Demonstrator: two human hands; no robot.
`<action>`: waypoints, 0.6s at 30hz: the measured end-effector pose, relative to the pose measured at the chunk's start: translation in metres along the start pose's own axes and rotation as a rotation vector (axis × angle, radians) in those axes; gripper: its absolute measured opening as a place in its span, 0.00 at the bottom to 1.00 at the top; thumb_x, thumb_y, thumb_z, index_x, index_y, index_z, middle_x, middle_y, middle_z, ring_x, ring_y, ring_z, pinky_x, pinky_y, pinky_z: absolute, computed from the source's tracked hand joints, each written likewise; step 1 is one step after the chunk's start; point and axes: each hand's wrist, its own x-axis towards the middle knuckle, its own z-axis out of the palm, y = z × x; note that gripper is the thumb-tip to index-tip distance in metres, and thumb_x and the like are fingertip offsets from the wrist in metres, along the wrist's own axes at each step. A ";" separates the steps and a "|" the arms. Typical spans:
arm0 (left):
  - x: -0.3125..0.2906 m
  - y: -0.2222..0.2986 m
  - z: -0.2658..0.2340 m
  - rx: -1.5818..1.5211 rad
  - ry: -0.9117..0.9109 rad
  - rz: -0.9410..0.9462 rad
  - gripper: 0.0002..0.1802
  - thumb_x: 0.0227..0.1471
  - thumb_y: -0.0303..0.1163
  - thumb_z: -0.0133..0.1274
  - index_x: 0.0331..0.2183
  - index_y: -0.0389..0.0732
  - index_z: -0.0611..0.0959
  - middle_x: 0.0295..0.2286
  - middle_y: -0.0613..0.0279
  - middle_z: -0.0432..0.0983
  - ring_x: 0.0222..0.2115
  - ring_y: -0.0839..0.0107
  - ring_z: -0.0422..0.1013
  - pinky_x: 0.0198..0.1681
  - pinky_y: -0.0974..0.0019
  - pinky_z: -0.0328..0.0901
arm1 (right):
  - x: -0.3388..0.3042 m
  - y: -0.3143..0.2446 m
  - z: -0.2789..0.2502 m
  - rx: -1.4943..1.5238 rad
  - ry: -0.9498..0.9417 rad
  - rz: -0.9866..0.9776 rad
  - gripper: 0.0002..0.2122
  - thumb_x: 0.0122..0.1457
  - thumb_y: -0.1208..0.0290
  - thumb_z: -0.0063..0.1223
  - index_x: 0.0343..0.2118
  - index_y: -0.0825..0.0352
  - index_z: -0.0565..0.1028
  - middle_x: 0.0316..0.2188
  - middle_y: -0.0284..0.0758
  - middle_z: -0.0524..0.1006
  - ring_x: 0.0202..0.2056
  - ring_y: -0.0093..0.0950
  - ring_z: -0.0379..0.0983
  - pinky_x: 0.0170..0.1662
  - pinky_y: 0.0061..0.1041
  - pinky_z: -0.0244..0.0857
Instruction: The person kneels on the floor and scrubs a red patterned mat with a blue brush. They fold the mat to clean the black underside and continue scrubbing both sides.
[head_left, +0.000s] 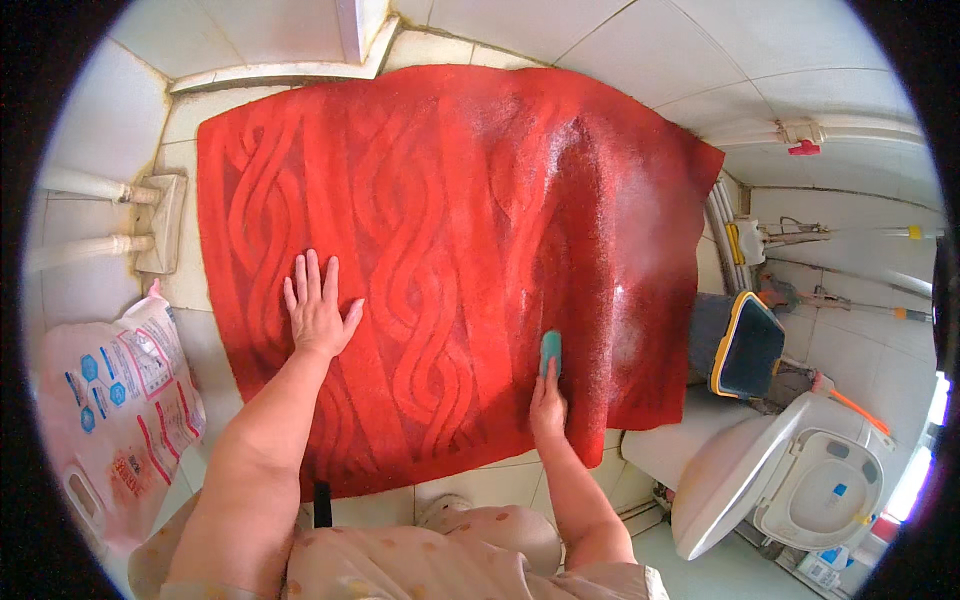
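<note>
Left arm (245, 455) outstretched, left hand (318, 322) splayed; right hand (548, 408) grips a green tool (551, 345); the red braid-patterned rug (450, 250) gleams, ridged.

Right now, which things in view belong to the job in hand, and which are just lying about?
Job: red patterned rug, left hand on it; green tool in right hand.
Apparently lying about: printed bag, left; yellow-rimmed container, right.

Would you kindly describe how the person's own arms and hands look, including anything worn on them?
The left hand and right hand are bare, with no gloves, rings or watch visible. The forearms are uncovered too. The beige sleeves are short, only partly in view, and match the orange-spotted clothing.
</note>
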 end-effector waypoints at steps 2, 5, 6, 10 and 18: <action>0.000 0.001 -0.001 0.007 -0.018 0.010 0.43 0.51 0.50 0.50 0.61 0.41 0.55 0.63 0.46 0.39 0.64 0.53 0.35 0.64 0.46 0.34 | 0.044 -0.016 -0.002 -0.018 -0.027 0.079 0.25 0.63 0.67 0.42 0.63 0.51 0.54 0.35 0.56 0.74 0.36 0.52 0.73 0.34 0.42 0.70; 0.001 0.001 0.001 0.040 0.013 0.021 0.42 0.51 0.50 0.49 0.61 0.41 0.55 0.63 0.46 0.39 0.64 0.53 0.36 0.63 0.46 0.34 | 0.168 -0.071 -0.013 -0.010 0.112 -0.017 0.21 0.63 0.61 0.40 0.60 0.51 0.59 0.22 0.56 0.74 0.25 0.54 0.72 0.26 0.49 0.65; 0.003 0.005 -0.002 0.047 -0.002 0.014 0.42 0.52 0.50 0.49 0.61 0.41 0.55 0.63 0.46 0.39 0.64 0.53 0.36 0.64 0.46 0.33 | 0.201 -0.090 -0.023 -0.072 0.128 -0.028 0.21 0.63 0.60 0.39 0.59 0.52 0.59 0.23 0.56 0.74 0.25 0.54 0.72 0.27 0.49 0.66; 0.000 0.005 -0.001 0.041 -0.012 -0.001 0.42 0.51 0.50 0.49 0.61 0.41 0.55 0.63 0.47 0.39 0.64 0.53 0.35 0.63 0.45 0.33 | 0.206 -0.103 -0.024 -0.057 0.148 -0.001 0.21 0.63 0.61 0.40 0.60 0.52 0.58 0.25 0.57 0.75 0.28 0.55 0.72 0.29 0.49 0.67; 0.000 -0.001 0.000 0.007 0.014 0.018 0.42 0.51 0.50 0.50 0.61 0.41 0.55 0.63 0.46 0.39 0.64 0.53 0.36 0.63 0.45 0.34 | -0.002 -0.031 -0.003 0.177 -0.113 0.054 0.23 0.61 0.73 0.46 0.60 0.60 0.59 0.44 0.53 0.71 0.45 0.46 0.71 0.43 0.36 0.67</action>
